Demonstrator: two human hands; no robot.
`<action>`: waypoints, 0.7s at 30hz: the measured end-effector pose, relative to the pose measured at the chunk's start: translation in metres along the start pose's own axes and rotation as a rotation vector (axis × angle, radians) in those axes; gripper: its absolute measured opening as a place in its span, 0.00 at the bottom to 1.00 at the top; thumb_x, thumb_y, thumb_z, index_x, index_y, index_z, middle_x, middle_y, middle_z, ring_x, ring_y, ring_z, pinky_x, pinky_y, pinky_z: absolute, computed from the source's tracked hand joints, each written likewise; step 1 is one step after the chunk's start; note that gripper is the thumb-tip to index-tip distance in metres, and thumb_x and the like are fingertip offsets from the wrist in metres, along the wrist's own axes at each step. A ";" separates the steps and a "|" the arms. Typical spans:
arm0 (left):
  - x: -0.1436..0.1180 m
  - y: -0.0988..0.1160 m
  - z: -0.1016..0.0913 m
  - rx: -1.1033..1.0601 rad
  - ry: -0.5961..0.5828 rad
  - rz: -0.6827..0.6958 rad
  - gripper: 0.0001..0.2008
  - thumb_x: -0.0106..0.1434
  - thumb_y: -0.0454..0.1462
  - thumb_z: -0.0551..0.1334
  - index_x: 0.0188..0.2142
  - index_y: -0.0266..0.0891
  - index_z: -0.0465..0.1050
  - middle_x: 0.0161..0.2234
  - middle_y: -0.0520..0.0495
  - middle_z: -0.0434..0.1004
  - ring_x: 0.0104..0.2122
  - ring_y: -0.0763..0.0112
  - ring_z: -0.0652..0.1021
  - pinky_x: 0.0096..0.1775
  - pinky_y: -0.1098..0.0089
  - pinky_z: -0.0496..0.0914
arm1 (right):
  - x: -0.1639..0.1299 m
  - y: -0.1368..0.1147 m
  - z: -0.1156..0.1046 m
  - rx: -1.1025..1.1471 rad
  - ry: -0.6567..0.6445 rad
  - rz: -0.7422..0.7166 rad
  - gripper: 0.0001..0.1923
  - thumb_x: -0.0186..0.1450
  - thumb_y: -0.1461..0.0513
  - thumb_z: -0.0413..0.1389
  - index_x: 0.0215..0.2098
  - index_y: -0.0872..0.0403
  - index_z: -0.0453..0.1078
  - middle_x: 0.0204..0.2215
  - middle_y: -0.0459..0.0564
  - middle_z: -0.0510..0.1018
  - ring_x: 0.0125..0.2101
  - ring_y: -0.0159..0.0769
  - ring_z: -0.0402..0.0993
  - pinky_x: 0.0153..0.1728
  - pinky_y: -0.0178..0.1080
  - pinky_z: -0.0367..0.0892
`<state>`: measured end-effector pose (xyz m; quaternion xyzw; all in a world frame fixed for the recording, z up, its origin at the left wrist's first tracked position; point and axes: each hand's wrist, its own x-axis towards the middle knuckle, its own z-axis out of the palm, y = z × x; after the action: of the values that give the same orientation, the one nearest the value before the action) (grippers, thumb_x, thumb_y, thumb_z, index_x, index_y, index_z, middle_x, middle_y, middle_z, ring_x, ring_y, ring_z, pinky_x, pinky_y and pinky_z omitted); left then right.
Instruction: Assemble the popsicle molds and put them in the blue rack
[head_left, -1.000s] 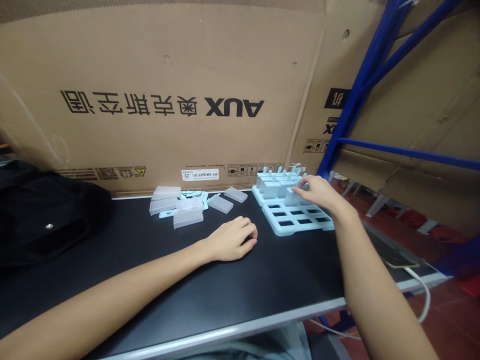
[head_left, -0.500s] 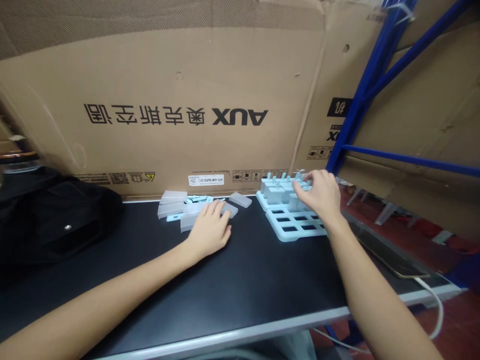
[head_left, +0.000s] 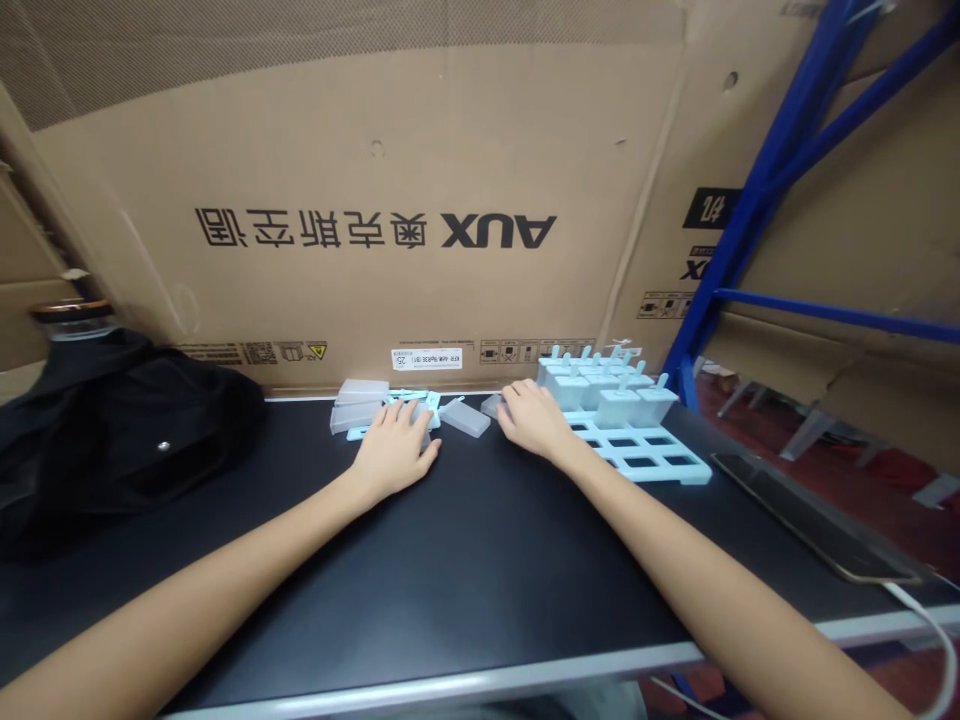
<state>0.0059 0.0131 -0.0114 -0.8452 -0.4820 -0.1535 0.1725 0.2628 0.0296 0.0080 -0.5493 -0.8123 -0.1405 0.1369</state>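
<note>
My left hand (head_left: pixel 394 450) lies flat, fingers spread, on a heap of translucent mould cases (head_left: pixel 360 403) and light blue sticks at the back of the black table (head_left: pixel 465 590). My right hand (head_left: pixel 534 420) is just left of the light blue tray (head_left: pixel 679 468). Its fingertips are curled over the end of one translucent case (head_left: pixel 490 404). Another loose case (head_left: pixel 465 418) lies between my hands. Several filled moulds with sticks (head_left: pixel 607 385) stand in the tray's far rows, while its near slots are empty.
A large cardboard box (head_left: pixel 420 230) stands as a wall behind the table. A black bag (head_left: pixel 112 440) lies at the left. A phone (head_left: pixel 814 520) with a white cable lies at the right edge, beside a blue rack (head_left: pixel 750 200).
My right hand left the moulds in the tray and moved left to a loose case. My left hand went forward onto the heap of cases. The view shifted left.
</note>
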 end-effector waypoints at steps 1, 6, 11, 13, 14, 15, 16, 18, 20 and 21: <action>0.000 -0.003 0.000 -0.016 -0.006 -0.008 0.23 0.68 0.47 0.52 0.57 0.37 0.67 0.58 0.33 0.68 0.58 0.45 0.68 0.57 0.50 0.62 | -0.002 -0.005 -0.003 0.017 0.004 -0.028 0.21 0.72 0.55 0.41 0.52 0.59 0.67 0.49 0.64 0.73 0.53 0.52 0.64 0.51 0.51 0.58; -0.001 -0.006 -0.005 -0.094 -0.006 0.015 0.18 0.67 0.46 0.54 0.51 0.40 0.68 0.48 0.38 0.73 0.49 0.51 0.72 0.51 0.55 0.66 | -0.003 -0.029 -0.007 0.090 -0.049 -0.213 0.21 0.69 0.49 0.50 0.52 0.53 0.67 0.51 0.55 0.73 0.52 0.44 0.66 0.49 0.44 0.61; 0.003 -0.002 -0.009 -0.131 -0.010 0.073 0.16 0.66 0.49 0.55 0.44 0.40 0.70 0.44 0.40 0.73 0.46 0.53 0.72 0.49 0.56 0.66 | -0.004 -0.026 -0.008 0.083 -0.049 -0.198 0.15 0.65 0.52 0.55 0.41 0.56 0.68 0.42 0.57 0.73 0.44 0.45 0.69 0.44 0.44 0.62; 0.008 -0.003 -0.010 -0.142 -0.008 0.050 0.18 0.65 0.50 0.56 0.45 0.39 0.70 0.43 0.39 0.73 0.46 0.52 0.72 0.48 0.55 0.66 | -0.007 -0.022 -0.011 0.081 -0.048 -0.191 0.13 0.62 0.55 0.57 0.39 0.55 0.67 0.40 0.56 0.73 0.42 0.44 0.69 0.44 0.43 0.62; 0.011 -0.003 -0.010 -0.146 -0.006 0.043 0.20 0.65 0.51 0.56 0.46 0.39 0.70 0.44 0.39 0.74 0.47 0.51 0.72 0.49 0.55 0.66 | -0.009 -0.020 -0.013 0.082 -0.048 -0.193 0.12 0.61 0.56 0.57 0.39 0.55 0.66 0.39 0.54 0.73 0.41 0.43 0.68 0.44 0.43 0.61; 0.015 -0.003 -0.010 -0.147 -0.006 0.049 0.21 0.65 0.51 0.56 0.47 0.39 0.70 0.46 0.38 0.74 0.48 0.50 0.72 0.50 0.54 0.66 | -0.010 -0.019 -0.014 0.085 -0.049 -0.197 0.11 0.61 0.57 0.57 0.39 0.54 0.66 0.39 0.54 0.73 0.41 0.42 0.68 0.45 0.43 0.61; 0.020 -0.003 -0.010 -0.145 -0.011 0.071 0.21 0.64 0.51 0.57 0.48 0.38 0.70 0.47 0.37 0.74 0.49 0.49 0.71 0.51 0.53 0.65 | -0.012 -0.019 -0.015 0.086 -0.050 -0.203 0.11 0.61 0.58 0.57 0.38 0.54 0.65 0.39 0.53 0.73 0.41 0.42 0.68 0.46 0.43 0.61; 0.030 -0.001 -0.009 -0.143 -0.041 0.137 0.20 0.64 0.50 0.58 0.47 0.39 0.73 0.50 0.37 0.74 0.52 0.49 0.70 0.54 0.52 0.63 | -0.014 -0.019 -0.017 0.085 -0.048 -0.210 0.11 0.61 0.56 0.57 0.38 0.54 0.65 0.41 0.54 0.72 0.43 0.42 0.68 0.50 0.45 0.59; 0.039 0.002 -0.007 -0.159 -0.086 0.196 0.17 0.63 0.48 0.59 0.43 0.40 0.76 0.49 0.39 0.75 0.52 0.50 0.71 0.55 0.53 0.62 | -0.015 -0.020 -0.017 0.080 -0.045 -0.201 0.12 0.62 0.55 0.56 0.39 0.54 0.65 0.41 0.55 0.73 0.45 0.44 0.67 0.55 0.49 0.55; 0.043 0.004 -0.007 -0.170 -0.101 0.219 0.15 0.63 0.47 0.59 0.41 0.40 0.76 0.48 0.40 0.76 0.51 0.51 0.72 0.56 0.52 0.62 | -0.015 -0.020 -0.016 0.078 -0.045 -0.191 0.12 0.63 0.55 0.55 0.40 0.54 0.65 0.41 0.55 0.73 0.45 0.45 0.67 0.57 0.52 0.52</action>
<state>0.0296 0.0407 0.0127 -0.9110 -0.3801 -0.1312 0.0913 0.2510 0.0038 0.0158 -0.4667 -0.8686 -0.1087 0.1259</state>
